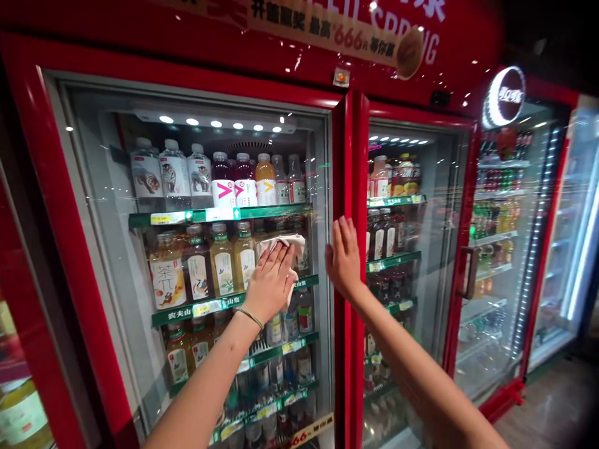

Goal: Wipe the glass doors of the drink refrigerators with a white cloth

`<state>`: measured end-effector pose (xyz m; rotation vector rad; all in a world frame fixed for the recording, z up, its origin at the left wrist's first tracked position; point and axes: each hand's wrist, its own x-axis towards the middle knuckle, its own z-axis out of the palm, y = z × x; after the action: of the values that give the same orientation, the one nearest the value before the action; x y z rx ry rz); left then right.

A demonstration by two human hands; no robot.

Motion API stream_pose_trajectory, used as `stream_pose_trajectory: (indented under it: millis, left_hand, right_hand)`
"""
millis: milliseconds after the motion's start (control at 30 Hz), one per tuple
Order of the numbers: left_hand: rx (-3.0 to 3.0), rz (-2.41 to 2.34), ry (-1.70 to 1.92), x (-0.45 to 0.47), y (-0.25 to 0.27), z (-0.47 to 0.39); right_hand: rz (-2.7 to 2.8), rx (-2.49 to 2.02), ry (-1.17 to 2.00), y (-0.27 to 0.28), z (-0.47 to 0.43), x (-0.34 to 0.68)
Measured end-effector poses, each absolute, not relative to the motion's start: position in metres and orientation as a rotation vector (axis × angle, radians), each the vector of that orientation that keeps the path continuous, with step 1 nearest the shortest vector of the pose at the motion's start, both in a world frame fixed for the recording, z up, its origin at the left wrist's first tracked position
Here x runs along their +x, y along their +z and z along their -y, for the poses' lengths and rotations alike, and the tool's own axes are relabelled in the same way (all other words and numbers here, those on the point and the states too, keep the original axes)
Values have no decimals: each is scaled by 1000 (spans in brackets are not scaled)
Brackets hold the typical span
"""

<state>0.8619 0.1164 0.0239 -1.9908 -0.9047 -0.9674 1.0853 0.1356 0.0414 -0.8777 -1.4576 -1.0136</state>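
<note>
My left hand (270, 284) presses a pale cloth (296, 244) against the glass door (105, 187) of a red drinks fridge. Its fingers lie stretched over the cloth, which sticks out above and to the right of them. A thin band circles the left wrist. To the right, my right hand (345, 259) rests on the red door frame (345, 362) between the two doors, fingers extended and nothing in it. Bottles (223, 181) stand in rows behind the glass on shelves with green label strips (253, 214).
A second glass door (444, 187) with a brown handle (468, 272) is on the right. Further right stands another lit fridge (498, 234) with a round glowing sign (506, 95). The floor (552, 399) shows at lower right. More bottles (23, 408) appear at lower left.
</note>
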Motion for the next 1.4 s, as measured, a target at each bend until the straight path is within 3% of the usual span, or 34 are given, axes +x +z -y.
stream_pose_trajectory:
  millis: [167,500,600,933,1267,1400]
  left_hand:
    - [-1928,922,-948,895,54,-130]
    - [-1835,887,-994,962,165,-155]
    - [-1791,913,-1004,977,172,-159]
    - [-1766,1073,-868,985,40,-152]
    - [-1768,1295,-740,977,-108,-120]
    - [-1748,1381,-742,979,-134,-116]
  right_hand:
    - [1493,-935,-1041,115,-165,1125]
    - [1554,-807,-958,108,-176,1135]
    - [1566,-776,-931,109,-177,1139]
    - [1562,-672,-842,94,-174,1136]
    - [1738,-681,-743,-67,-147,1156]
    - [1752,-688,-769,-95,-154,1155]
